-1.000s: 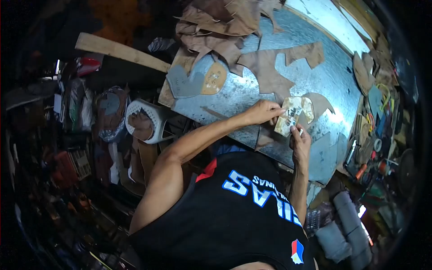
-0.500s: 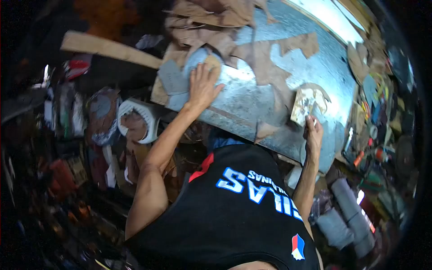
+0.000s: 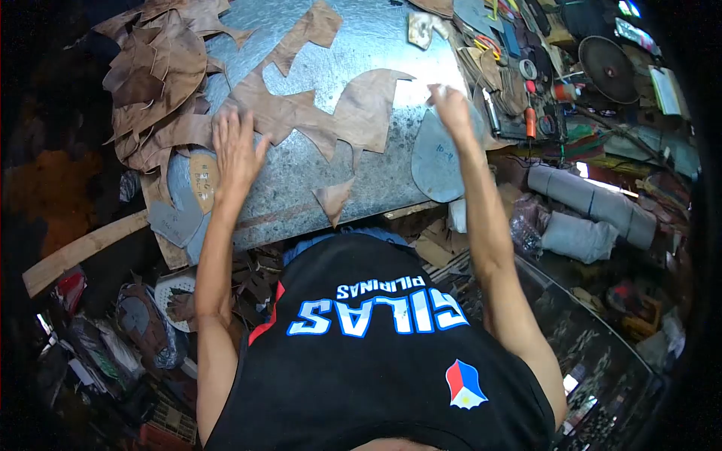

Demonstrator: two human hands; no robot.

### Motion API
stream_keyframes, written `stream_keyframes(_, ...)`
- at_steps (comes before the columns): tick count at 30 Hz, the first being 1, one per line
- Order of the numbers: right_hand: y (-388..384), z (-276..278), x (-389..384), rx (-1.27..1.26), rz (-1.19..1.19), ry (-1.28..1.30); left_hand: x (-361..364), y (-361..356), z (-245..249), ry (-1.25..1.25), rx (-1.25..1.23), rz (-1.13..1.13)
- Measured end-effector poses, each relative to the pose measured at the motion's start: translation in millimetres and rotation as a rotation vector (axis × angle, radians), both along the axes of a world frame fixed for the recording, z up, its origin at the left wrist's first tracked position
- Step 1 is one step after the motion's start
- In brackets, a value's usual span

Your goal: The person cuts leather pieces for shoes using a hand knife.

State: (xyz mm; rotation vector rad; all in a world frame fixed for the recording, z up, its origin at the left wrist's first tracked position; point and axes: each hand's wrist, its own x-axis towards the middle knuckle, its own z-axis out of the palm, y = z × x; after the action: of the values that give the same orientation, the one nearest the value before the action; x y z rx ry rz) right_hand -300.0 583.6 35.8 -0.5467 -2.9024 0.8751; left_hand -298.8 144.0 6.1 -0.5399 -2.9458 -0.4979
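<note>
My left hand point(image 3: 237, 146) lies palm down with fingers spread, its fingertips on the edge of a brown leather sheet point(image 3: 267, 109) with cut-out edges. Beside its wrist is a tan template point(image 3: 203, 180) with handwriting, next to grey templates point(image 3: 175, 219). My right hand point(image 3: 451, 113) hovers, slightly blurred, over the upper end of a grey oval template point(image 3: 438, 161). Its fingers are curled in; whatever they hold, if anything, cannot be made out. Farther up the table sits a worn whitish block point(image 3: 426, 30).
A pile of brown leather point(image 3: 158, 83) covers the left side of the metal tabletop point(image 3: 289, 195). A small leather scrap point(image 3: 334, 201) lies near the front edge. At the right are scissors point(image 3: 487, 47), a tape roll point(image 3: 528, 70) and an orange-handled tool point(image 3: 530, 122). Grey rolls point(image 3: 594, 203) lie beyond.
The view has turned. My left hand has moved from the round templates to the leather sheet. My right hand has come away from the whitish block, toward the oval template.
</note>
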Motion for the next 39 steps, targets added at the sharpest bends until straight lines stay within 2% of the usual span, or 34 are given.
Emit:
stream_keyframes(2,-49.7,-3.6,48.7,-0.186,0.053,-0.193,-27.9,-3.5,-10.8,0.144,-0.093,0.076)
stream_keyframes(3,-73.4,2.6,68.3,-0.221,0.037,-0.237,-39.0,-3.2,-7.7,0.138,-0.099,0.074)
stream_keyframes(5,-92.3,-16.4,94.8,-0.239,-0.014,-0.139,-61.5,-3.9,3.6,-0.116,-0.036,0.109)
stream_keyframes(7,-103.4,-23.6,98.5,-0.285,-0.047,-0.101,-76.2,-4.2,2.8,-0.119,-0.091,0.093)
stream_keyframes(10,-109.2,-30.8,94.3,-0.683,-0.316,-0.109,-88.9,-8.6,2.7,-0.114,-0.160,0.093)
stream_keyframes(13,-103.4,-25.6,83.3,-0.842,-0.365,-0.253,-105.2,-19.2,-2.5,-0.182,-0.100,0.214)
stream_keyframes(15,-87.8,-34.4,79.0,-0.904,-0.315,-0.352,-107.9,-27.6,-11.6,-0.296,0.172,0.208)
stream_keyframes(16,-75.0,-37.9,76.6,-0.910,-0.297,-0.368,-103.9,-31.1,-13.5,-0.300,0.163,0.230)
stream_keyframes(18,-46.1,-44.0,68.4,-0.508,-0.116,-0.111,-91.9,-39.9,-16.0,-0.663,0.398,0.217)
stream_keyframes(19,-25.8,-44.8,62.4,-0.433,-0.076,-0.125,-75.6,-36.9,-20.6,-0.665,0.502,0.198)
stream_keyframes(20,-9.8,-43.3,58.6,-0.355,-0.040,-0.142,-59.3,-33.7,-30.0,-0.769,0.658,0.188)
stream_keyframes(22,4.5,-30.6,52.1,-0.282,-0.004,-0.181,-24.3,-13.3,-12.8,-0.998,0.631,0.320)
stream_keyframes(23,11.2,-27.7,51.5,-0.201,0.028,-0.204,-9.4,-8.4,-22.2,-1.002,0.714,0.333)
stream_keyframes(26,18.4,-34.1,51.3,-0.166,0.079,-0.168,16.5,1.0,-23.4,-0.928,0.763,0.445)
stream_keyframes(30,12.9,-26.5,47.5,-0.230,0.070,-0.210,23.2,9.3,-4.6,-0.827,0.703,0.515)
stream_keyframes(35,13.2,-29.1,48.0,-0.203,0.086,-0.216,27.4,13.8,-7.2,-0.717,0.553,0.463)
stream_keyframes(37,10.7,-32.2,53.7,-0.197,0.114,-0.192,28.8,14.4,-10.3,-0.587,0.493,0.375)
stream_keyframes(38,10.8,-34.2,55.2,-0.182,0.118,-0.180,29.9,13.4,-4.2,-0.588,0.589,0.350)
stream_keyframes(39,1.0,-19.4,54.6,-0.246,0.068,-0.293,24.4,12.5,-4.7,-0.570,0.498,0.326)
